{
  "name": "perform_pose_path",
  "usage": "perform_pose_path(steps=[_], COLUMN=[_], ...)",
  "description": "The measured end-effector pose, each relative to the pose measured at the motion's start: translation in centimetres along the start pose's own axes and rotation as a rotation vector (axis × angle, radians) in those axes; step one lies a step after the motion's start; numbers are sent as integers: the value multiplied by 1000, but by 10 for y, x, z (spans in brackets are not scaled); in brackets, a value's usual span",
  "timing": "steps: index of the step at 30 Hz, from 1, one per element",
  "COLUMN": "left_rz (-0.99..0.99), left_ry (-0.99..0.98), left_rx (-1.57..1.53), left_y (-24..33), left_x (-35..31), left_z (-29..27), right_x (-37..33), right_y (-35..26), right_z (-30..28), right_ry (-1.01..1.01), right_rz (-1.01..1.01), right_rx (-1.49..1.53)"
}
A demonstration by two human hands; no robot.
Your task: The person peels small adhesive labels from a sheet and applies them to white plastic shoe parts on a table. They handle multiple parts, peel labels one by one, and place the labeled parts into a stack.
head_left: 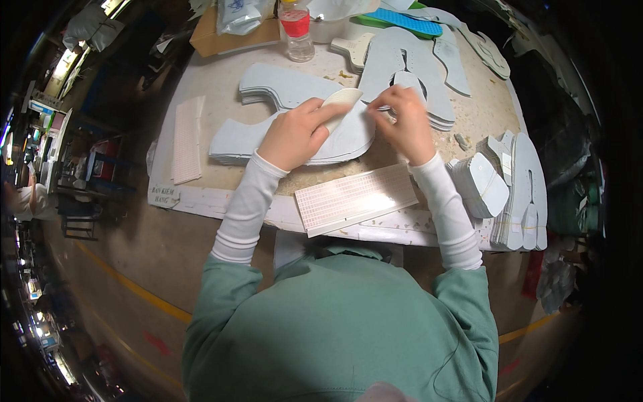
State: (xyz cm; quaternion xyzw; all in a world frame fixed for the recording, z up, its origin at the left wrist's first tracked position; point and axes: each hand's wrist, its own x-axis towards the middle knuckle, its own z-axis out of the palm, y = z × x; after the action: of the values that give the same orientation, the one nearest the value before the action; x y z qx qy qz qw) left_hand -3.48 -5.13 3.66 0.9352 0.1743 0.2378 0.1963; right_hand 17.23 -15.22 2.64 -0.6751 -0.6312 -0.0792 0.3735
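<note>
A small cream cut piece (343, 100) sat pinched in the left hand (295, 134), held over the top sheet of a pale grey stack of shaped pieces (248, 141). The right hand (402, 120) (fingers curled shut) gripped the piece's near edge beside it. Nearer the person than the stack lay a gridded label sheet (355, 197); beyond it stood a red-capped bottle (296, 30).
</note>
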Motion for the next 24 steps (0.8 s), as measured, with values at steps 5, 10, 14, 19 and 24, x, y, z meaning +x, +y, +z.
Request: perform_pose_path(steps=[5, 10, 14, 19, 24], left_rz=[20, 47, -55, -50, 99], left_ry=[1, 31, -66, -1, 71], left_rx=[165, 150, -40, -114, 157], left_y=[6, 5, 0, -5, 5], left_x=[-5, -6, -2, -1, -9], left_z=[10, 14, 5, -4, 7], right_x=[-16, -9, -4, -14, -14], right_y=[-18, -8, 1, -16, -22], right_z=[21, 15, 0, 10, 21], right_ry=[-132, -14, 85, -157, -79], right_rz=[-66, -101, 123, 9, -106], right_rx=[83, -26, 72, 327, 71])
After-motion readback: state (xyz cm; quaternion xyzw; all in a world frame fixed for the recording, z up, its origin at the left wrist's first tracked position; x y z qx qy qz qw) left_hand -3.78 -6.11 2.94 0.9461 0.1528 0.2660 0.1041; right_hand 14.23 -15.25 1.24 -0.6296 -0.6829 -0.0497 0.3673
